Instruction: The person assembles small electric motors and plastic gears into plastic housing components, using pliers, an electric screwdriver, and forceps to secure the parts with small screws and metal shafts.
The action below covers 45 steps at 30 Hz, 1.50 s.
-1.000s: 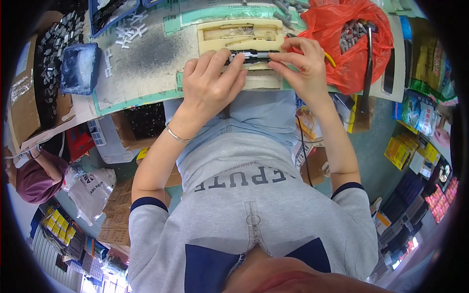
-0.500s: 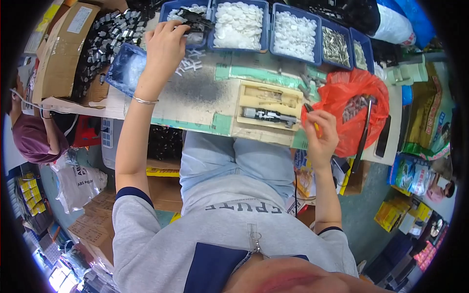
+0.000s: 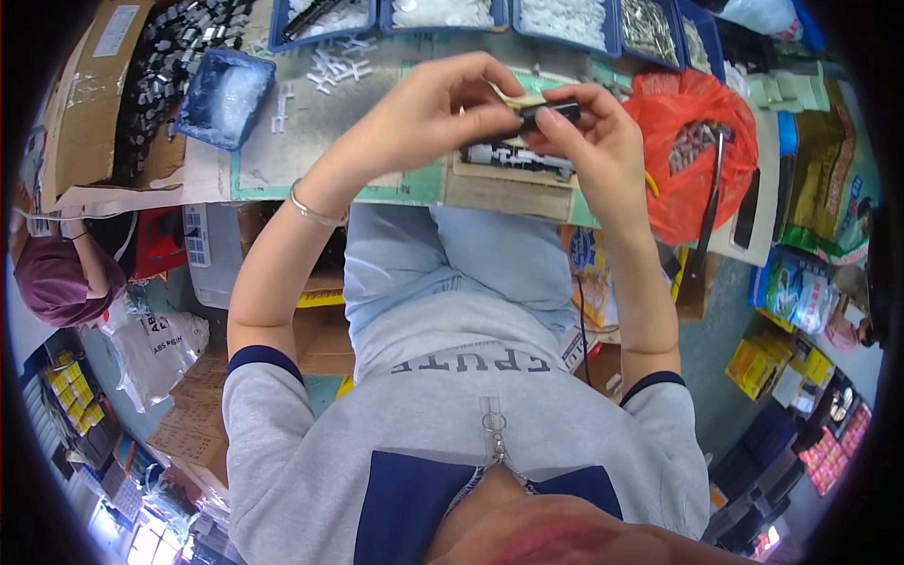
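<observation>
Presently, the right hand (image 3: 603, 141) has its thumb and fingers clamped on a small black part (image 3: 567, 106), which sits slightly tilted between the two hands. The left hand (image 3: 428, 113) meets the part's left end, its thumb tip at or against that end and its index finger arched apart from the thumb. Whether the left fingers also grip the part cannot be told. A pale strip (image 3: 524, 99) shows between the fingertips of both hands; its nature is unclear.

Just on the body side of the fingers lies a black-and-grey assembly (image 3: 527, 158), seated in a cream fixture (image 3: 471, 171) that the hands partly cover.

Near the right fingers, on their right, stands a red plastic bag (image 3: 673, 202) holding small grey pieces, with a dark rod-like tool (image 3: 711, 202) across its right side. Farther from the body than the fingers, blue bins (image 3: 443, 30) stand in a row. Well to the left of the left fingers are white branched pieces (image 3: 339, 66), a blue tray (image 3: 193, 111) of whitish contents, and a heap of black and silver pieces (image 3: 179, 85) beside a cardboard carton (image 3: 104, 122).
</observation>
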Each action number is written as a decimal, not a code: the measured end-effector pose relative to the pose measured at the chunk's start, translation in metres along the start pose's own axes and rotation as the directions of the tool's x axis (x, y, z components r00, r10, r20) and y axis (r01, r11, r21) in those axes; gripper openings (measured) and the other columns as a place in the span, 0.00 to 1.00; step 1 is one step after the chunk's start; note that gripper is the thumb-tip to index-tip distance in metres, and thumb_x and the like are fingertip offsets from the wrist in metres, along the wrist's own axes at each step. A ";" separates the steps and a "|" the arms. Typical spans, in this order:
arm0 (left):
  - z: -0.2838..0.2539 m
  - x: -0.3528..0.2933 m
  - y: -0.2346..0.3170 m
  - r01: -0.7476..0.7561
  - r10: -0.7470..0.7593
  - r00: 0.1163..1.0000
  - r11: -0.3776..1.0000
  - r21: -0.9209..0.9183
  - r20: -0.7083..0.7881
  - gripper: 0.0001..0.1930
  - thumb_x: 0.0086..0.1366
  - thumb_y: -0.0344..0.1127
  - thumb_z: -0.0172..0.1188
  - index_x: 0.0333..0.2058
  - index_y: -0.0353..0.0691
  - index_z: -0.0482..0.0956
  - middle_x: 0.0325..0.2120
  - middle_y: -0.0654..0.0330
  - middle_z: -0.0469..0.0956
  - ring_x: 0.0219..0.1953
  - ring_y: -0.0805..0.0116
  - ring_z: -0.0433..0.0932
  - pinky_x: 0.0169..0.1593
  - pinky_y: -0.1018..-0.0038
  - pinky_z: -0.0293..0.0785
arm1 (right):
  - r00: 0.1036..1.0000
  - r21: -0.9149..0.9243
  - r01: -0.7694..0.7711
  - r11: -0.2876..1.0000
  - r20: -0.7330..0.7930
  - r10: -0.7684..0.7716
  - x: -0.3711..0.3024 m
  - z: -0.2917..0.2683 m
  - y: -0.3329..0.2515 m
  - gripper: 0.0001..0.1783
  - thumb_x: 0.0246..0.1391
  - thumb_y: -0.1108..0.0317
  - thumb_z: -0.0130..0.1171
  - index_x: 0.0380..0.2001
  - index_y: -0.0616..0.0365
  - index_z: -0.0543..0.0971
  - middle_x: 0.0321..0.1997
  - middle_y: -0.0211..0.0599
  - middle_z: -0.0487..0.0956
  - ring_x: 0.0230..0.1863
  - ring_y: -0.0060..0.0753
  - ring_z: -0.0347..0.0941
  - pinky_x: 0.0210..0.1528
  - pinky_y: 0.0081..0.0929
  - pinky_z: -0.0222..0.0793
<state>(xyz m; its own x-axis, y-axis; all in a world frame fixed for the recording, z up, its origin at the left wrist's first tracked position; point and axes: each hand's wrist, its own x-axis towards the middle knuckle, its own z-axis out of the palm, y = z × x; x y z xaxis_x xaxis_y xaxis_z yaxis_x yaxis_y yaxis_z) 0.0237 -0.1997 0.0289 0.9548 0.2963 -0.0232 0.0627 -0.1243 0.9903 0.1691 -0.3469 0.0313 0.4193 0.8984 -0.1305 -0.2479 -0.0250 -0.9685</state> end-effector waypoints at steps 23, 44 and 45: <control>0.068 -0.082 -0.010 0.196 -0.261 0.962 0.869 -0.455 -0.084 0.19 0.53 0.18 0.63 0.45 0.29 0.73 0.41 0.51 0.77 0.43 0.69 0.77 0.46 0.76 0.76 | 0.984 -0.042 -0.170 0.984 -0.068 0.167 -0.099 -0.026 0.011 0.10 0.48 0.79 0.61 0.34 0.65 0.73 0.34 0.39 0.79 0.35 0.25 0.78 0.37 0.19 0.75; 0.075 -0.076 -0.022 -0.346 0.549 0.830 0.646 0.681 -0.099 0.15 0.42 0.27 0.68 0.33 0.37 0.79 0.34 0.56 0.78 0.35 0.61 0.78 0.40 0.67 0.76 | 0.951 -0.660 0.303 0.688 0.156 -0.268 -0.098 -0.022 0.012 0.11 0.40 0.81 0.65 0.32 0.62 0.81 0.32 0.39 0.80 0.31 0.29 0.78 0.33 0.21 0.73; 0.077 -0.075 -0.024 -0.383 0.551 0.834 0.605 0.698 -0.019 0.17 0.42 0.29 0.71 0.34 0.37 0.79 0.34 0.56 0.78 0.35 0.60 0.78 0.40 0.67 0.75 | 0.987 -0.608 0.151 0.780 0.052 -0.150 -0.099 -0.020 0.011 0.11 0.41 0.80 0.65 0.32 0.64 0.81 0.31 0.39 0.80 0.31 0.26 0.78 0.33 0.19 0.73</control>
<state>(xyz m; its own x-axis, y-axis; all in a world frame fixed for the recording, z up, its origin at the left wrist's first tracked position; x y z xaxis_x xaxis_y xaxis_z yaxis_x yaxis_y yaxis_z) -0.0271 -0.2916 -0.0039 0.8257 0.1969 0.5286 -0.1251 -0.8498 0.5120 0.1424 -0.4445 0.0295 0.4055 0.9137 0.0278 0.4010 -0.1504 -0.9036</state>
